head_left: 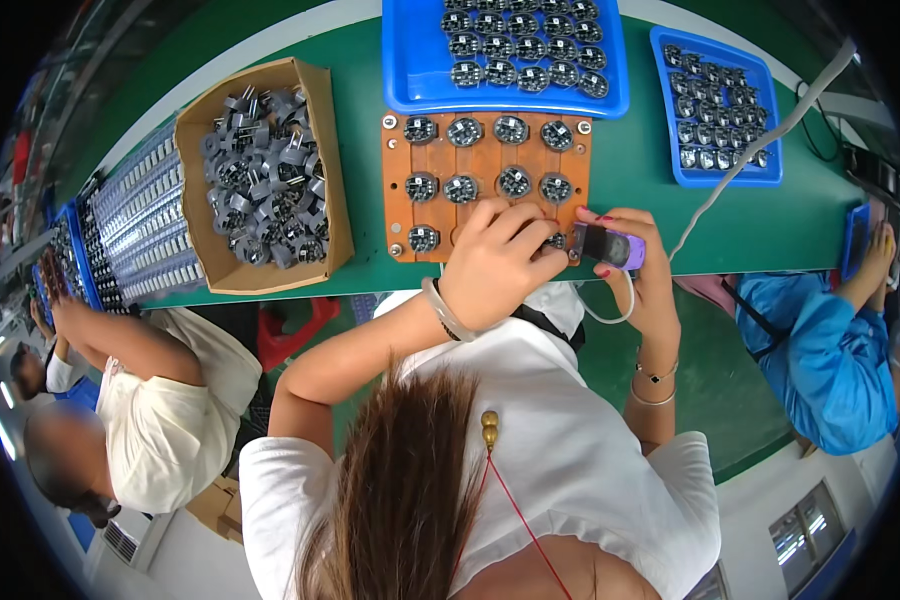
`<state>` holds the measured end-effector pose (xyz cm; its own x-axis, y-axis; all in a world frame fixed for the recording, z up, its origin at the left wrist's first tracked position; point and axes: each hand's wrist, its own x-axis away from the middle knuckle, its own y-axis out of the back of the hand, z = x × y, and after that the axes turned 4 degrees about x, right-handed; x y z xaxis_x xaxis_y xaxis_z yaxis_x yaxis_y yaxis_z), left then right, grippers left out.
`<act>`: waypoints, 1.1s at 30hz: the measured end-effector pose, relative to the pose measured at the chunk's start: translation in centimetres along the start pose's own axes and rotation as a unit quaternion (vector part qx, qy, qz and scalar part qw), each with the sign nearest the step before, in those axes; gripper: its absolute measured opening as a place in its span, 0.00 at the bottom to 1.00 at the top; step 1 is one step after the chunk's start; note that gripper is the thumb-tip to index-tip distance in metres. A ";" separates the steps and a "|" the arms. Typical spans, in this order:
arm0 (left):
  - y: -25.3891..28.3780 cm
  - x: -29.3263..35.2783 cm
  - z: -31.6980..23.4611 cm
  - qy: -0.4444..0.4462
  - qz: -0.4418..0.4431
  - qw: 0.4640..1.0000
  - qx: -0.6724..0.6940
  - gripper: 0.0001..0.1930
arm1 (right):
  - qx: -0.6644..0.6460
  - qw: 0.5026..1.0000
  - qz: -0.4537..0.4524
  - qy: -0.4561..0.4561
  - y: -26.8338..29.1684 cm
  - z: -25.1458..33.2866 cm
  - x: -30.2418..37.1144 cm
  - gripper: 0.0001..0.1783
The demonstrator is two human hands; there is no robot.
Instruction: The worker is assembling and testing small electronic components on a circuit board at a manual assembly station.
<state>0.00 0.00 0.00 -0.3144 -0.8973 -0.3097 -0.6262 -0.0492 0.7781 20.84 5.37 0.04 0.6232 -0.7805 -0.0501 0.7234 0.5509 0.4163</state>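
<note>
With round parts (513, 181) in rows on a brown board (486, 160), probably to stop rolling. Gripping a purple gadget (610, 247) in the right hand (656, 268) at the board's edge, maybe to reach them easily. Bending the left hand (502, 258) low over it; cannot tell if pinching anything.

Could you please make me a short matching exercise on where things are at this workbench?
1. Box
2. Board
3. Purple device
4. Large tray

A. In the right hand
B. Directly beyond the board
C. Under the left hand
D. Left of the board

Pairs: 1-D, 2-C, 3-A, 4-B
</note>
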 end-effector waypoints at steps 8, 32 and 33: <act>0.3 -0.6 0.5 0.005 0.011 0.999 0.034 0.05 | 0.034 0.999 -0.019 0.004 0.0 0.0 -0.4 0.23; 1.1 -1.4 -0.1 0.021 -0.011 0.996 0.081 0.06 | 0.036 0.999 -0.002 0.038 -0.1 1.1 -0.5 0.26; 0.9 -1.2 0.0 0.028 -0.003 0.996 0.085 0.06 | 0.036 0.999 -0.003 0.037 -0.4 0.6 -0.2 0.26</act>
<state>-0.19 1.06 1.06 -0.2727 -0.9204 -0.2801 -0.7409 0.0151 0.6715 20.26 5.12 0.38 0.6407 -0.7585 -0.1194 0.7059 0.5208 0.4800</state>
